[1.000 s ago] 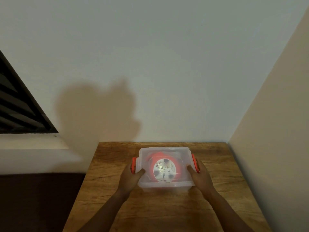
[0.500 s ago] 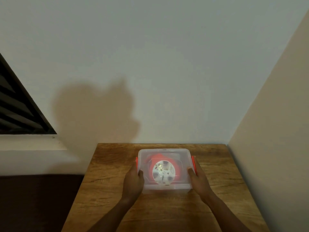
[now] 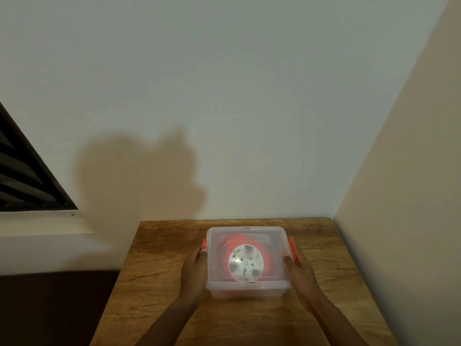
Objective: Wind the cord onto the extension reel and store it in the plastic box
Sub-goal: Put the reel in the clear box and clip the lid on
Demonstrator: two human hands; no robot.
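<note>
A clear plastic box (image 3: 275,237) with its lid on stands on the wooden table (image 3: 159,260). Through the lid I see the orange extension reel (image 3: 245,262) with its white round face; the cord is not visible outside the box. An orange latch sits on each short side of the box, the left latch (image 3: 204,244) and the right latch (image 3: 292,249), both lying close against the box. My left hand (image 3: 195,269) presses flat against the left side, thumb at the lid edge. My right hand (image 3: 298,272) presses against the right latch in the same way.
The table stands in a corner: a pale wall (image 3: 224,108) runs behind it and a beige wall (image 3: 404,196) hugs its right edge. A dark louvred window (image 3: 22,181) and a sill lie to the left, with dark floor (image 3: 55,308) below.
The orange latches, flared outward a second ago, now lie flat against the box. Both hands have moved in against the sides, and the box sits squarer to me.
</note>
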